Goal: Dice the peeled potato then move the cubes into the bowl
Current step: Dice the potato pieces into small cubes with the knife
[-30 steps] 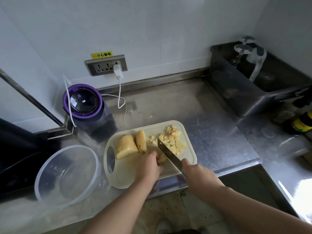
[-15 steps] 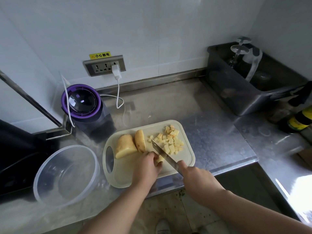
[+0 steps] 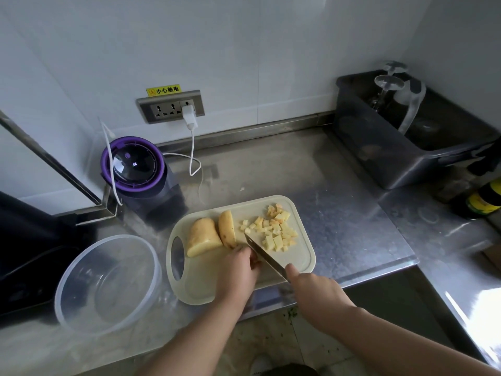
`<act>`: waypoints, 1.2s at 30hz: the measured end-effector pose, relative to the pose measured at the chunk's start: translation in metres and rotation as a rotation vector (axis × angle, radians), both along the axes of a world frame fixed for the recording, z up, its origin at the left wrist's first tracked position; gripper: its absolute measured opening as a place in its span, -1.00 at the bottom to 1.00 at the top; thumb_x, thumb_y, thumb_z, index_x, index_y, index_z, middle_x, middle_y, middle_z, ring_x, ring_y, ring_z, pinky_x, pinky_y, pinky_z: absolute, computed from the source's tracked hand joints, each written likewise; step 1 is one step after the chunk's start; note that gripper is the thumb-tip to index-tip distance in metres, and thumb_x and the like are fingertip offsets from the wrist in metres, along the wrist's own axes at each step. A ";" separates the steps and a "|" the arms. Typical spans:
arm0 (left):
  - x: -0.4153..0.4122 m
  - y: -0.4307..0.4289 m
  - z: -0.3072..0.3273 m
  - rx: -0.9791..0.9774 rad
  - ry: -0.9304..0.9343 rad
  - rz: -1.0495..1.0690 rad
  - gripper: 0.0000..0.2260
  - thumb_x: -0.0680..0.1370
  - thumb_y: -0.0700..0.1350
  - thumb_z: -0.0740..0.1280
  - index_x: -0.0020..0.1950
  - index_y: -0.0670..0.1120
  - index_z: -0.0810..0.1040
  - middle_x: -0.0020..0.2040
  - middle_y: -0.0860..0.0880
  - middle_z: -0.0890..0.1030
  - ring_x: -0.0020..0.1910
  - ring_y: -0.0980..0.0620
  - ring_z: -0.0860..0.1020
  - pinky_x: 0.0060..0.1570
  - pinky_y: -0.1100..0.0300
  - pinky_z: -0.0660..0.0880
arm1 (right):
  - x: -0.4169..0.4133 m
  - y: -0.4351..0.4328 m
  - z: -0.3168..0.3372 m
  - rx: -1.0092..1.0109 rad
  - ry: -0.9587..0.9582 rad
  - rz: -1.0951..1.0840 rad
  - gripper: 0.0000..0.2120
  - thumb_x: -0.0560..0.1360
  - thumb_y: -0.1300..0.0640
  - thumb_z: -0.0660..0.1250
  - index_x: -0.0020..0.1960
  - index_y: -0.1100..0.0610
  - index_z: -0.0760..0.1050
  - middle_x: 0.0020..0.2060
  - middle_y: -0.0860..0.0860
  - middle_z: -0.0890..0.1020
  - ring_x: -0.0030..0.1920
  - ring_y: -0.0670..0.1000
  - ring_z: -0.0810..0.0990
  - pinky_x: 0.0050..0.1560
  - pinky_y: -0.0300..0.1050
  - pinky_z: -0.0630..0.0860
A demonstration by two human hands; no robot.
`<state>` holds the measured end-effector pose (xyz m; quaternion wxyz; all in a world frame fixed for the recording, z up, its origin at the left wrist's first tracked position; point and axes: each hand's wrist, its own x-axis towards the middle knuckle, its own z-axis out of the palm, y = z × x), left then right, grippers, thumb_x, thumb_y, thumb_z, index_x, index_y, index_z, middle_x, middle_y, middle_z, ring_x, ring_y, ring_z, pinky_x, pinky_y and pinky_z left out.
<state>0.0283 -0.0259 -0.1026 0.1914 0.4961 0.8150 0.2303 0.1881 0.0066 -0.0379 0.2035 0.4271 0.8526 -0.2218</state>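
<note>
Potato chunks, peeled and pale yellow (image 3: 203, 236), and small yellow cubes (image 3: 276, 229) lie mid-frame on a cream plastic cutting board (image 3: 200, 289). Right hand (image 3: 317, 291) grips a steel knife (image 3: 264, 256); left hand (image 3: 238, 270) curls beside its blade, hold hidden. Firm, probably slippery: pin flat side down. Clear round plastic bowl (image 3: 65, 280) sits lower left.

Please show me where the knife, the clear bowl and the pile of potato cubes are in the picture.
knife (image 3: 267, 257): head view, middle of the blade.
clear bowl (image 3: 86, 270): head view, left inner wall.
potato cubes (image 3: 276, 232): head view, middle of the pile.
</note>
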 end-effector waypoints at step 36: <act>-0.003 0.016 0.007 -0.084 0.083 -0.059 -0.82 0.58 -0.08 0.31 0.17 -0.03 0.56 0.12 0.03 0.61 0.08 0.08 0.57 -0.01 0.32 0.43 | 0.022 0.018 0.009 0.066 0.066 -0.047 -0.64 0.61 0.23 0.16 0.35 0.01 0.18 -0.19 0.00 0.51 -0.26 0.02 0.55 -0.24 -0.11 0.47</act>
